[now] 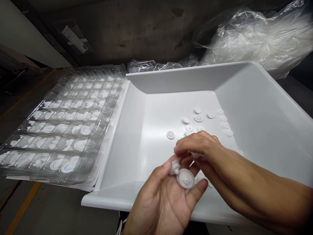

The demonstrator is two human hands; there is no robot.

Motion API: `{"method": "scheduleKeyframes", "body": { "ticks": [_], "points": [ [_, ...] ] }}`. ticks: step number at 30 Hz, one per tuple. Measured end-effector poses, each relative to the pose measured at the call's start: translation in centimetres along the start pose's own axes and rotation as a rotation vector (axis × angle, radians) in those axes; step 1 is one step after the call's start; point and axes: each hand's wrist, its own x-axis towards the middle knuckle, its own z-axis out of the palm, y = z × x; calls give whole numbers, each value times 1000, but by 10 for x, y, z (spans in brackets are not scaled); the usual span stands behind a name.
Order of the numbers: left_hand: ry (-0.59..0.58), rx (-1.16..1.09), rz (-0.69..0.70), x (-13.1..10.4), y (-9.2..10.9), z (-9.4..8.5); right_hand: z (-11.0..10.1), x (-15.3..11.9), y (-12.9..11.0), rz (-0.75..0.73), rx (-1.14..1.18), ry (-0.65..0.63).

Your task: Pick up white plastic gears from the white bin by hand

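Palm up over the near side of the white bin (122,137), my left hand (163,199) holds white plastic gears. A small gear (175,167) sits by its thumb, and a larger toothed gear (186,179) lies across the palm near the fingers. My right hand (198,145) arches just above the left fingertips, its fingers bent downward. Part of a white plastic piece (197,155) shows beneath it; the hand's own fingers hide most of that piece. Beyond the hands, several loose white gears (198,118) are scattered on the bin floor.
To the left, a clear plastic tray (97,143) has rows of compartments with white plastic parts in them. Behind the bin stands a dark wall (146,29). Clear plastic bags (259,39) are heaped at the back right. A yellow line (23,209) marks the floor.
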Motion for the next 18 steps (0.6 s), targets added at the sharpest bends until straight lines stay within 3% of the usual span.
{"method": "scheduleKeyframes", "body": {
  "ticks": [4,13,18],
  "points": [
    [-40,-74,-14,2,3,-2,-10,0,-7,25,-110,-108],
    [-19,-247,-16,-2,3,0,-14,3,-5,-46,-151,-132],
    [-47,-188,-9,-3,4,-3,-17,4,-2,-13,-150,-133]
  ]
}}
